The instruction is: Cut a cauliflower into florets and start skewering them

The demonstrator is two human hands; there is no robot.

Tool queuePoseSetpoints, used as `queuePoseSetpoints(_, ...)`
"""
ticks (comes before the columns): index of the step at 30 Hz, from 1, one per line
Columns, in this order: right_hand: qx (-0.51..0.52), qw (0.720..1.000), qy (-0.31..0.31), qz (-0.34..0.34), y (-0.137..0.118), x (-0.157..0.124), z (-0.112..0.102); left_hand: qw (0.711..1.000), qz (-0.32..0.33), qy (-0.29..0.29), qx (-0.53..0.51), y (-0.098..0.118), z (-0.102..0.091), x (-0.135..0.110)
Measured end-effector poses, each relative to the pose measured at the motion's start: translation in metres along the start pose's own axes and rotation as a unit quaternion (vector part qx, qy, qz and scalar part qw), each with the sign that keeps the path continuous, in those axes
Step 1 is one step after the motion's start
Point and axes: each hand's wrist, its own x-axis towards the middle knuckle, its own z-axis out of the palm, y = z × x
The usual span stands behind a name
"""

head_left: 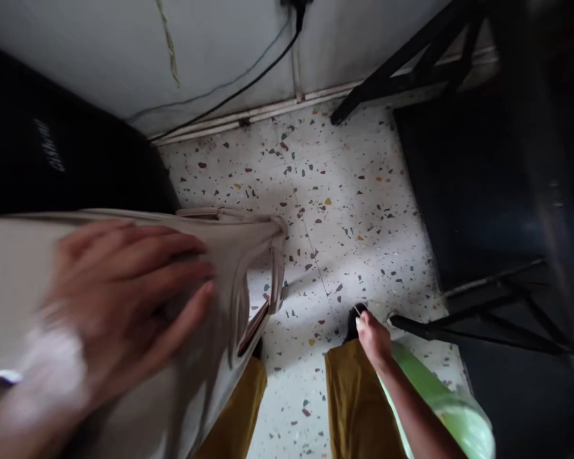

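Note:
My left hand (138, 287), blurred by motion, is over a beige cloth (220, 261) at the left. Its fingers are stretched and slightly bent, with the thumb apart, and nothing shows in its grasp. Strap-like loops of the cloth hang off the right side. Lower right of centre, my right hand (375, 341) is closed with its fingers pinched together. A thin pale stick-like thing (357, 311) pokes out of the pinch; the rest of it is hidden. Beside the right forearm stands a light green bin (423, 376), partly covered by the arm.
A black case with pale lettering (76, 146) stands at the left by the wall. Black metal legs (377, 76) and a dark panel (478, 191) line the right. A black cable (249, 89) hangs along the wall above the speckled floor (316, 191).

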Motion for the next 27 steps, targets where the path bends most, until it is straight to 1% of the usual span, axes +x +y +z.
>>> queuePoseSetpoints(2,0.012,0.999,0.034,0.013,0.001,-0.079,-0.022,0.998,0.064,0.013,0.009,0.006,-0.009,0.008)
queuePoseSetpoints(3,0.026,0.998,0.059,0.018,0.001,-0.115,-0.033,0.996,0.082,0.022,0.013,0.007,-0.01,0.01)
queuePoseSetpoints(4,0.061,0.993,0.097,0.012,-0.002,-0.148,-0.044,0.996,0.085,0.03,0.015,0.006,-0.009,0.013)
queuePoseSetpoints(6,0.133,0.98,0.148,0.02,-0.017,-0.201,-0.065,0.995,0.092,0.022,0.032,0.008,-0.009,0.015)
queuePoseSetpoints(8,0.215,0.961,0.17,0.043,-0.044,-0.236,-0.085,0.994,0.094,0.019,0.049,0.02,-0.014,0.013)
queuePoseSetpoints(9,0.256,0.95,0.17,0.057,-0.059,-0.247,-0.095,0.994,0.095,0.004,0.047,0.031,-0.019,0.008)
queuePoseSetpoints(10,0.296,0.938,0.168,0.069,-0.075,-0.254,-0.105,0.994,0.102,-0.029,0.027,0.046,-0.025,0.0)
queuePoseSetpoints(11,0.333,0.925,0.164,0.077,-0.09,-0.259,-0.115,0.991,0.113,-0.078,-0.01,0.065,-0.031,-0.011)
queuePoseSetpoints(12,0.364,0.913,0.165,0.081,-0.103,-0.264,-0.123,0.979,0.131,-0.14,-0.067,0.086,-0.037,-0.024)
queuePoseSetpoints(13,0.387,0.903,0.17,0.082,-0.112,-0.268,-0.131,0.952,0.154,-0.23,-0.134,0.108,-0.042,-0.039)
queuePoseSetpoints(14,0.403,0.895,0.176,0.076,-0.119,-0.273,-0.137,0.907,0.186,-0.32,-0.203,0.131,-0.046,-0.056)
queuePoseSetpoints(15,0.416,0.889,0.181,0.069,-0.122,-0.28,-0.141,0.864,0.206,-0.382,-0.255,0.154,-0.048,-0.071)
queuePoseSetpoints(16,0.425,0.884,0.185,0.062,-0.123,-0.287,-0.145,0.838,0.205,-0.411,-0.294,0.175,-0.05,-0.086)
queuePoseSetpoints(17,0.433,0.88,0.185,0.055,-0.12,-0.294,-0.147,0.817,0.203,-0.428,-0.33,0.195,-0.05,-0.098)
queuePoseSetpoints(19,0.453,0.873,0.175,0.042,-0.11,-0.311,-0.151,0.787,0.201,-0.445,-0.377,0.23,-0.048,-0.115)
queuePoseSetpoints(22,0.476,0.861,0.182,0.012,-0.086,-0.336,-0.155,0.748,0.222,-0.474,-0.408,0.274,-0.04,-0.122)
queuePoseSetpoints(23,0.482,0.856,0.186,0.002,-0.077,-0.344,-0.155,0.741,0.228,-0.478,-0.414,0.287,-0.036,-0.122)
queuePoseSetpoints(25,0.493,0.847,0.197,0.009,-0.054,-0.357,-0.149,0.739,0.223,-0.464,-0.436,0.309,-0.028,-0.118)
queuePoseSetpoints(27,0.488,0.845,0.208,0.071,-0.023,-0.366,-0.133,0.756,0.187,-0.428,-0.458,0.324,-0.02,-0.112)
